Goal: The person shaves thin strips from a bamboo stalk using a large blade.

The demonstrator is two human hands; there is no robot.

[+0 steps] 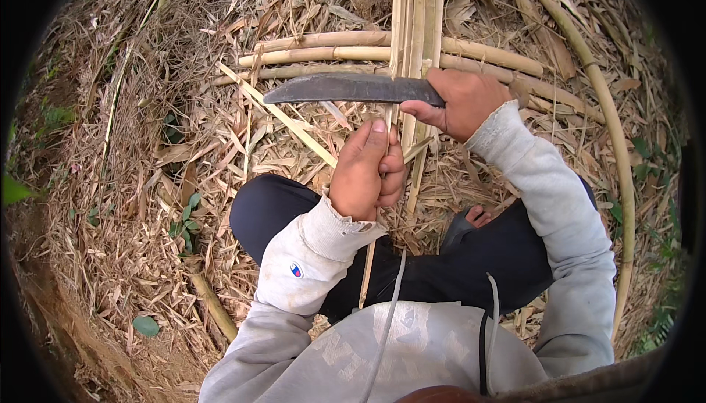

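Note:
My left hand (370, 166) is closed round a thin bamboo strip (366, 274), its thumb on top; the strip's lower end comes out below the wrist, over my lap. My right hand (468, 104) grips a machete (334, 88) at its handle end, the handle mostly hidden by the fingers. The dark blade lies crosswise, its tip to the left, just beyond my left fingertips and over the strip's upper part. Several long split bamboo strips (417, 13) run away from me past the blade; where the blade touches them I cannot tell.
Several bamboo poles (316, 54) lie crosswise under the long strips. A long curved pole (614, 131) bends along the right side. A loose split piece (283, 118) slants at the left. Dry shavings and leaves (154, 234) cover the ground; my bent legs (471, 274) flank the work.

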